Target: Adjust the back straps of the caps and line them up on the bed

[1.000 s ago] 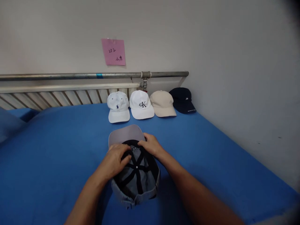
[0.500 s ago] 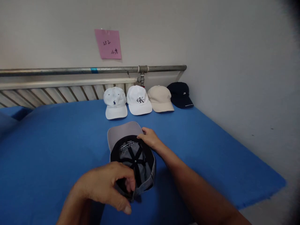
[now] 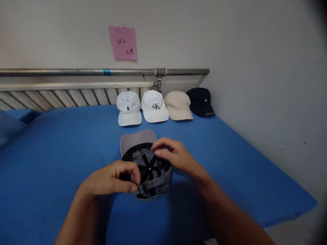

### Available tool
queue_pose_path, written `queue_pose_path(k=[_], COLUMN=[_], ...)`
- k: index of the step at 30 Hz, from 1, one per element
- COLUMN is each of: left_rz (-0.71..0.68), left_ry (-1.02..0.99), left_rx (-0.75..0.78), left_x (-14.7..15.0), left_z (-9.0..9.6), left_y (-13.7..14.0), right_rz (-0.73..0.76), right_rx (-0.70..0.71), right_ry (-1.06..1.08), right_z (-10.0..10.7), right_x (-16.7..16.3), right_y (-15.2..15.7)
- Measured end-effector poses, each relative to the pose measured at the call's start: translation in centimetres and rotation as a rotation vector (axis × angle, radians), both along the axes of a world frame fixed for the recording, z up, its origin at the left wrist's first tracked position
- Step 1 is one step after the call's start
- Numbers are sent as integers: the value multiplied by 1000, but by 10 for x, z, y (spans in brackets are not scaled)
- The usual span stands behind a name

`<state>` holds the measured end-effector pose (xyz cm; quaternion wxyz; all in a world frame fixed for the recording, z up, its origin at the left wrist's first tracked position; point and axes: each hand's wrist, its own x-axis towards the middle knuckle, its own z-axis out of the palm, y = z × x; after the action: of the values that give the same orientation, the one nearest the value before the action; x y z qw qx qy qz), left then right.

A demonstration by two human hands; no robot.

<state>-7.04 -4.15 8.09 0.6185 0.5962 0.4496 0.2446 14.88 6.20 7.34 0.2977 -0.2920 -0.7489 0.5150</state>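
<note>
A grey baseball cap (image 3: 138, 139) lies upturned on the blue-covered surface, brim pointing away from me, with its dark lining and embroidery back showing. My left hand (image 3: 114, 178) pinches the cap's rear left edge, where the adjuster strap (image 3: 154, 183) begins. Over the cap's right side hangs my right hand (image 3: 176, 154), its thumb and index finger slightly apart and nothing seen between them; whether it touches the rim I cannot tell. Behind stand a white cap with a small dark emblem (image 3: 129, 105), a white cap with black letters (image 3: 154, 105), a beige cap (image 3: 178, 104) and a navy cap (image 3: 201, 102).
A blue cover (image 3: 63, 146) spreads beneath the caps. Along the back run a metal pipe (image 3: 76, 72) and a pale radiator (image 3: 87, 97). A pink note (image 3: 124, 43) hangs on the wall, and another wall (image 3: 268, 85) bounds the right side.
My right hand has let go of the cap's front right rim and come back over its opening. My left hand has closed on the strap end, and the cap's rear is raised a little.
</note>
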Motion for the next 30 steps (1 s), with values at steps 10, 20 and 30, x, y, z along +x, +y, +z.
queue_pose_path(k=[10,20,30], left_rz=[157,126,359], left_ry=[-169,-105,-140], left_rx=[20,62,51], left_x=[-7,9,0], left_z=[-5,-3,-11], left_y=[0,6,6], right_rz=[410,301,44], right_rx=[-141,-180,-19], right_ry=[-228,-130,16], right_z=[18,18,10], right_x=[10,5,4], right_y=[-15,-14,-13])
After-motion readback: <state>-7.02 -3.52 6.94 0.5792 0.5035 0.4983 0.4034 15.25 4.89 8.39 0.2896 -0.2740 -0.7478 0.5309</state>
